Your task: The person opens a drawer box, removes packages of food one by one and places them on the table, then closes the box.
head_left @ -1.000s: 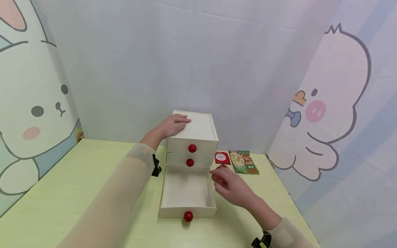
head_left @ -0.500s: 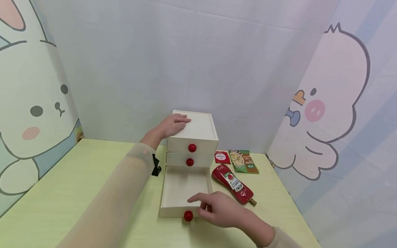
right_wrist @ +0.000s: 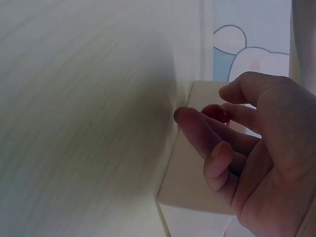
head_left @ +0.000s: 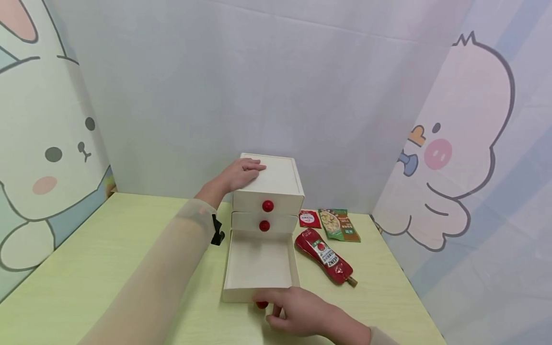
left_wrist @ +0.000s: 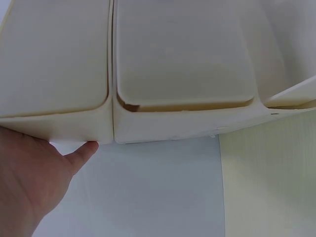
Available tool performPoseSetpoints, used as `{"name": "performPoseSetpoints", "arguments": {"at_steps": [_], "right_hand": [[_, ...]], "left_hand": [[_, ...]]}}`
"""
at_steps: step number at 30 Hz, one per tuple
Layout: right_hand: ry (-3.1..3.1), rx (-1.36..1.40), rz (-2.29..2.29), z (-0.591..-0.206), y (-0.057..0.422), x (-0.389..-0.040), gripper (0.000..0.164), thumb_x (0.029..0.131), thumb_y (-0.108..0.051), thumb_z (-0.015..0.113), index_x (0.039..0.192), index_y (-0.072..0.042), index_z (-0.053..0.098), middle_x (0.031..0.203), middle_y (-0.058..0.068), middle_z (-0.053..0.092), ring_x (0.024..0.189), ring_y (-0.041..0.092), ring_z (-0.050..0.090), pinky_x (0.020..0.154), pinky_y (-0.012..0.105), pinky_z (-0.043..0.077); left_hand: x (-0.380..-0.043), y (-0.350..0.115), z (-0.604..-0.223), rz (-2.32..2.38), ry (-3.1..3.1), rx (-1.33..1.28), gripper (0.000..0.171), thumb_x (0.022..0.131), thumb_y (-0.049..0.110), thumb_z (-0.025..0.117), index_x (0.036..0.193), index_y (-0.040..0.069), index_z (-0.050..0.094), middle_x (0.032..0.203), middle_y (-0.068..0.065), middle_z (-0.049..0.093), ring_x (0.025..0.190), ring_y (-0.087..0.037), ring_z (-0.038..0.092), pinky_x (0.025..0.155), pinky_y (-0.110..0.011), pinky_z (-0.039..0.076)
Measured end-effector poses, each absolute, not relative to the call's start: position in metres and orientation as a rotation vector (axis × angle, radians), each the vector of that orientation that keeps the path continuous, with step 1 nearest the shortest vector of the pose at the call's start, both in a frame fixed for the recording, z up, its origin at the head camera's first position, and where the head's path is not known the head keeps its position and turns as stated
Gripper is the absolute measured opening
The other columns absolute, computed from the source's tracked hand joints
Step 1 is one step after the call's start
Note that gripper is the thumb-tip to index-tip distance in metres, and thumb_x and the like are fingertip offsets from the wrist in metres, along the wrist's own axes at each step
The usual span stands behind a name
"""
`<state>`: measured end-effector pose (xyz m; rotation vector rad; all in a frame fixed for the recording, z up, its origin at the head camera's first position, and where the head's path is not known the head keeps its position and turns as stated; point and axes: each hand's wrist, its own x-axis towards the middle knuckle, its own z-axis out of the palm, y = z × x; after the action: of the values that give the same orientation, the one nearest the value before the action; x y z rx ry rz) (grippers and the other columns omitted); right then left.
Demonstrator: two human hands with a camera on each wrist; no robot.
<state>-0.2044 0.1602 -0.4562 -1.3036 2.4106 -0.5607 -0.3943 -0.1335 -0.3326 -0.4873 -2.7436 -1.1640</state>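
Observation:
A small white drawer cabinet [head_left: 276, 173] with red knobs stands on the table, its bottom drawer [head_left: 258, 268] pulled out and bare inside. My left hand [head_left: 239, 173] rests on the left side of the cabinet's top; in the left wrist view its thumb [left_wrist: 85, 154] lies along the side wall. At the bottom drawer's front, my right hand [head_left: 302, 311] reaches over the red knob [head_left: 261, 304]. Its loosely bent fingers surround the knob [right_wrist: 216, 113] in the right wrist view, without a visible pinch. The middle drawer [head_left: 282, 223] sits slightly forward of the top one.
Right of the cabinet lie a red Heinz ketchup pouch [head_left: 325, 257] with its cap towards me, a small red packet [head_left: 309, 219] and a green and brown food packet [head_left: 339, 225]. A printed curtain [head_left: 345, 96] closes off the table's back and sides.
My right hand has moved from over the ketchup pouch, left and towards me, to the bottom drawer's knob, uncovering the pouch. My left hand has stayed on the cabinet top.

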Motion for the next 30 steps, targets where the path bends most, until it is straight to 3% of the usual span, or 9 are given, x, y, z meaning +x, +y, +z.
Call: {"name": "performPoseSetpoints", "arguments": {"at_steps": [5,14,23,27,30], "right_hand": [[2.461,-1.364,-0.537,-0.464,0.16,-0.204,0.045,0.108,-0.023,0.069,0.152,-0.03,0.062,0.117,-0.016,0.073,0.088,-0.01,0.063,0.078,0.011,0.055],[2.538,-1.388,-0.476,-0.467,0.157,-0.201,0.046,0.108,-0.032,0.071,0.153,-0.032,0.062,0.142,-0.016,0.071,0.1,-0.007,0.06,0.088,0.015,0.056],[2.554,-1.384,-0.54,-0.465,0.157,-0.201,0.043,0.108,-0.028,0.071,0.15,-0.031,0.065,0.137,-0.015,0.074,0.083,-0.008,0.057,0.072,0.011,0.051],[2.551,-1.424,-0.573,-0.467,0.156,-0.204,0.039,0.109,-0.023,0.07,0.147,-0.028,0.068,0.131,-0.015,0.076,0.088,-0.01,0.06,0.083,0.012,0.058],[2.563,-1.5,-0.575,-0.469,0.156,-0.207,0.036,0.11,-0.019,0.069,0.146,-0.025,0.07,0.132,-0.013,0.078,0.102,-0.009,0.066,0.096,0.016,0.06]], "left_hand": [[-0.394,-0.133,-0.332,-1.143,-2.748,-0.491,0.048,0.112,0.031,0.046,0.155,0.019,0.065,0.178,-0.004,0.041,0.171,-0.032,0.022,0.139,-0.058,0.017],[-0.389,-0.132,-0.329,-1.151,-2.743,-0.501,0.048,0.112,0.027,0.046,0.155,0.017,0.065,0.177,-0.007,0.042,0.171,-0.033,0.022,0.139,-0.057,0.017],[-0.389,-0.131,-0.328,-1.14,-2.733,-0.507,0.048,0.112,0.027,0.046,0.154,0.016,0.066,0.176,-0.008,0.043,0.171,-0.033,0.024,0.139,-0.056,0.018],[-0.388,-0.131,-0.327,-1.133,-2.737,-0.506,0.048,0.112,0.027,0.046,0.154,0.016,0.065,0.177,-0.009,0.042,0.171,-0.034,0.023,0.139,-0.056,0.017],[-0.386,-0.13,-0.326,-1.124,-2.749,-0.501,0.049,0.112,0.028,0.046,0.155,0.016,0.064,0.177,-0.008,0.042,0.171,-0.034,0.022,0.139,-0.057,0.017]]}}
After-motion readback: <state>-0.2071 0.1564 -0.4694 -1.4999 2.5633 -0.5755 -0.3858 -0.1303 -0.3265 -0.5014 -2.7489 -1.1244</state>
